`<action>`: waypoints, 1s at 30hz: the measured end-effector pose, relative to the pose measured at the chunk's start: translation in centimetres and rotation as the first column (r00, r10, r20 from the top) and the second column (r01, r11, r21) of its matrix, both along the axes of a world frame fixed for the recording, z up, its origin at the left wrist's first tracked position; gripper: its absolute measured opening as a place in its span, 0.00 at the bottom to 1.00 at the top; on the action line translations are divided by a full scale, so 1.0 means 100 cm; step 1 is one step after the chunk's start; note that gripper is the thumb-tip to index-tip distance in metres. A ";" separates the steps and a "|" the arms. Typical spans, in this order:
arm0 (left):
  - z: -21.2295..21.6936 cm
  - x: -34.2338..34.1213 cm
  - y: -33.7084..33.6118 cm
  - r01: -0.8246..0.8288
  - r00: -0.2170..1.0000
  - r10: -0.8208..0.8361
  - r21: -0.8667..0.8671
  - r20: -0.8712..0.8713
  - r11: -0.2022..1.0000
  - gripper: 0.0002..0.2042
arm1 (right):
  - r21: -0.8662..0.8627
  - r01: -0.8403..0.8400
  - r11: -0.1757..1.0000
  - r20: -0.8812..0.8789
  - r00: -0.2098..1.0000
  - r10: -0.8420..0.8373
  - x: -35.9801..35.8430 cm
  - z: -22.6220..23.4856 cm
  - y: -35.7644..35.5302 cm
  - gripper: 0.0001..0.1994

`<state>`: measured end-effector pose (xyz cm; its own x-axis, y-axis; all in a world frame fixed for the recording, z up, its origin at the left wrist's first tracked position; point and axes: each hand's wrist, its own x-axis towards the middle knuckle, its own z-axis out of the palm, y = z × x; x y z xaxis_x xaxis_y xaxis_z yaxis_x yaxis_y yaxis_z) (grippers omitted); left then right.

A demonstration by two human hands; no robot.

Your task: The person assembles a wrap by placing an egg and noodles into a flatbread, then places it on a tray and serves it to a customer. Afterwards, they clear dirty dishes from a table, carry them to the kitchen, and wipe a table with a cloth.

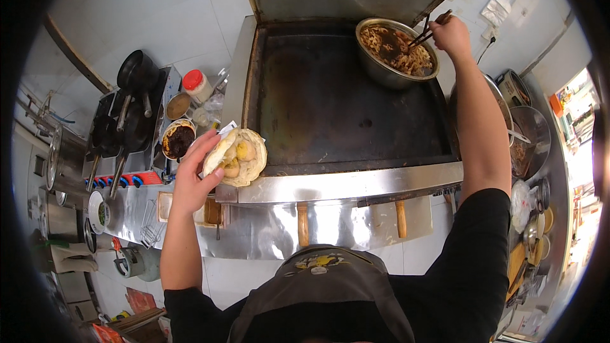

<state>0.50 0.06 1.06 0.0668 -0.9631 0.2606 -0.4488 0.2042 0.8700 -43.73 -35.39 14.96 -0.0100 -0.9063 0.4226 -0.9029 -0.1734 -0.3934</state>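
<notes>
My left hand is closed around a round split flatbread with pieces of egg inside, yellow yolk showing. It holds the bread over the left front corner of the black griddle. At the far right, my right hand grips a pair of dark chopsticks. Their tips reach into a metal bowl, which stands on the griddle's back right corner. Dark broth and pale brown strips of food fill the bowl.
Left of the griddle are a bowl of dark sauce, a red-lidded jar and a stove with several black pans. Large metal bowls stand to the right. Two wooden handles jut from the griddle's front edge.
</notes>
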 end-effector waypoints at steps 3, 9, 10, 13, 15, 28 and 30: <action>-0.001 0.000 0.000 -0.003 1.000 0.003 -0.004 0.017 1.000 0.29 | -0.023 0.009 1.000 0.212 0.977 -0.004 -0.001 0.020 0.006 0.12; 0.001 -0.002 0.000 0.006 1.000 -0.006 -0.017 0.018 1.000 0.29 | 0.173 -0.021 0.985 0.187 0.982 -0.012 0.009 0.017 0.008 0.14; 0.001 -0.002 0.000 0.001 1.000 -0.001 -0.009 0.014 1.000 0.29 | 0.156 0.037 0.987 0.102 0.993 -0.053 0.008 0.013 0.008 0.15; 0.001 -0.003 0.001 -0.001 1.000 0.001 -0.004 0.023 1.000 0.29 | 0.209 0.137 0.968 0.130 0.977 -0.167 0.000 0.004 0.005 0.17; 0.001 -0.003 0.001 -0.003 0.999 0.003 -0.005 0.036 1.000 0.29 | 0.198 0.206 0.958 0.136 0.962 -0.235 -0.008 -0.003 -0.001 0.17; 0.001 -0.003 0.002 -0.004 0.999 0.005 -0.022 0.039 1.000 0.29 | 0.254 0.015 0.967 0.809 0.545 -0.221 0.019 -0.084 -0.020 0.10; 0.001 -0.003 0.002 -0.008 0.999 0.009 -0.015 0.044 1.000 0.29 | 0.262 0.009 0.965 0.859 0.453 -0.238 0.011 -0.080 -0.017 0.09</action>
<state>0.17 0.24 1.12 0.0634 -0.9587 0.2774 -0.4884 0.2126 0.8464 -42.64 -37.11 6.99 -0.3892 -0.9191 -0.0608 -0.0596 0.0909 -0.9941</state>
